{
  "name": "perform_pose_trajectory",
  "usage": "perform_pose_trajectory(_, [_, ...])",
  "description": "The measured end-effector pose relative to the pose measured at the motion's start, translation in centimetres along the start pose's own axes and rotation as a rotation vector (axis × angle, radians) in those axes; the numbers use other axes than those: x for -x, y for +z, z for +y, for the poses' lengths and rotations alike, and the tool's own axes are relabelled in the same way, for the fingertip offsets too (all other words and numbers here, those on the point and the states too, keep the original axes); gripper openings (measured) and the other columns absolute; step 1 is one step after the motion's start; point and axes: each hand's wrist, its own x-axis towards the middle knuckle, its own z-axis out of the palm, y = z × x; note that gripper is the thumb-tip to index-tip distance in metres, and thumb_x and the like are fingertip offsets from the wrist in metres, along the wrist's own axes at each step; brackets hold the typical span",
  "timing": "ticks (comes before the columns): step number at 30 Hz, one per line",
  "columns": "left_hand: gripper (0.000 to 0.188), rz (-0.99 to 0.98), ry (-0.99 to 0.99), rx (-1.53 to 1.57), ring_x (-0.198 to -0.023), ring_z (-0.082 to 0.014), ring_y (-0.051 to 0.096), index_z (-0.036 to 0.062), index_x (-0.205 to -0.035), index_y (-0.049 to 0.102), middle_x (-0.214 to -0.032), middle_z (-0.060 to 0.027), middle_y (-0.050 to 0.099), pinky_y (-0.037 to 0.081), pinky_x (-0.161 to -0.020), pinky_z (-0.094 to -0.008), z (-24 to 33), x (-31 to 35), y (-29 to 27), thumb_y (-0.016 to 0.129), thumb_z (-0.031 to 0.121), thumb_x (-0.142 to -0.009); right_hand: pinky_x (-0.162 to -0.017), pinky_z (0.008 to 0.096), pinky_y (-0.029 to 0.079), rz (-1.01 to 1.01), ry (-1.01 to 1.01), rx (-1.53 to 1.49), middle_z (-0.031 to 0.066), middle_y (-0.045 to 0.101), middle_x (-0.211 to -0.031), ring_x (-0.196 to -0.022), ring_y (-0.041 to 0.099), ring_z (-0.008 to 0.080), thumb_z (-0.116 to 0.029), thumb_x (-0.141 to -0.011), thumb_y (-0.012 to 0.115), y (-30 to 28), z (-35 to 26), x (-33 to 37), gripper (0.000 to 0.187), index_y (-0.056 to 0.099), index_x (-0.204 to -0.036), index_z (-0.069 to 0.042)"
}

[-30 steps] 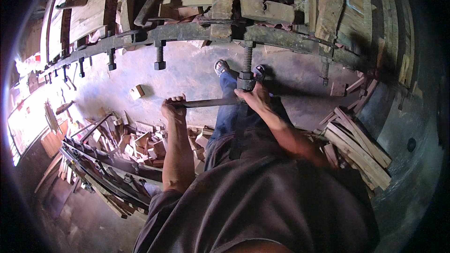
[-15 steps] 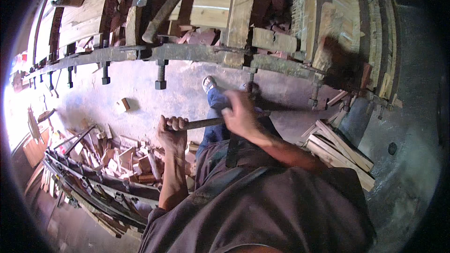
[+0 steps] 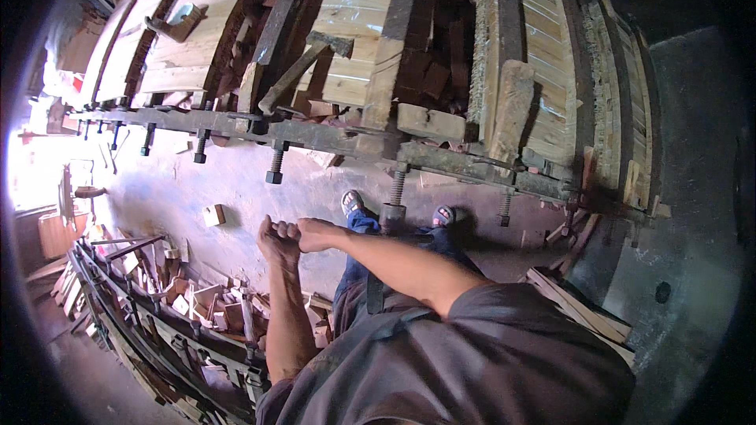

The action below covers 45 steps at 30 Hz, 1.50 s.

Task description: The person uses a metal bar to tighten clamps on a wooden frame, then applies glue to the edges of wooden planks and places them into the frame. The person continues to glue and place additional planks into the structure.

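Note:
My left hand (image 3: 279, 241) is closed in a fist at the left end of a dark bar, the crossbar of a socket wrench (image 3: 391, 217). Right beside it, my right hand (image 3: 316, 234) is closed too, with its forearm reaching across and hiding most of the bar. The bar's other end shows to the right of the forearm. At the lower end of a threaded clamp bolt (image 3: 398, 186) sits the wrench's round socket. A dark shaft (image 3: 375, 295) extends from below the forearm toward my shirt.
Ahead, boards (image 3: 362, 0) lie between dark bars over a long metal rail (image 3: 315, 135) with several hanging bolts. A hammer (image 3: 293, 79) and a small box (image 3: 183, 24) rest on top. Wood offcuts (image 3: 216, 307) fill a lower-left rack; a block (image 3: 213, 215) lies on the floor.
My right hand has moved left along the bar and closed beside my left hand. The view has shifted, so the bench sits lower in the picture and both sandalled feet show.

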Motion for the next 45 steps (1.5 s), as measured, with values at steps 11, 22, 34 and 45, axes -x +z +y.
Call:
perform_pose_trajectory(11, [0.044,-0.306,0.495,-0.32,-0.045,-0.015,0.033,0.0162,-0.056,0.036,-0.05,0.0014,0.033,0.03,-0.048,-0.033,-5.4,12.8,8.5,0.056,0.028,-0.094,-0.08,0.0424,0.052,0.301,-0.555,-0.06,0.0219,0.067,-0.096,-0.09,0.065,0.0355,-0.02,-0.078,0.064,-1.3,1.5,5.8,0.027,0.064,-0.097,-0.002])
perform_pose_trajectory(22, [0.032,-0.25,0.641,-0.468,-0.051,-0.0101,0.048,0.0047,-0.063,0.055,-0.06,-0.0039,0.057,0.036,-0.049,-0.0272,-11.3,19.8,9.3,0.063,0.017,-0.092,-0.073,0.0304,0.049,0.099,-0.732,-0.26,0.0015,0.056,-0.085,-0.081,0.056,0.016,-0.003,-0.073,0.066,-3.5,4.1,14.9,0.021,0.051,-0.087,-0.006])
perform_pose_trajectory(34, [0.037,-0.237,0.282,-0.54,-0.05,-0.0123,0.047,0.0041,-0.06,0.048,-0.058,-0.0072,0.056,0.037,-0.048,-0.0275,-3.8,17.1,8.0,0.06,0.013,-0.095,-0.083,0.0354,0.046,0.519,0.487,-1.161,0.0056,0.063,-0.105,-0.091,0.057,0.0196,-0.019,-0.077,0.069,-1.9,15.1,16.4,0.04,0.061,-0.115,-0.008])
perform_pose_trajectory(45, [0.037,-0.157,0.08,-0.192,-0.048,-0.0187,0.032,0.0143,-0.061,0.041,-0.049,-0.001,0.029,0.032,-0.058,-0.0345,2.1,9.1,4.5,0.053,0.023,-0.094,-0.094,0.0339,0.04,0.471,0.207,-1.162,0.0063,0.065,-0.102,-0.1,0.058,0.0209,-0.016,-0.08,0.07,1.8,17.2,14.8,0.026,0.065,-0.104,-0.008])
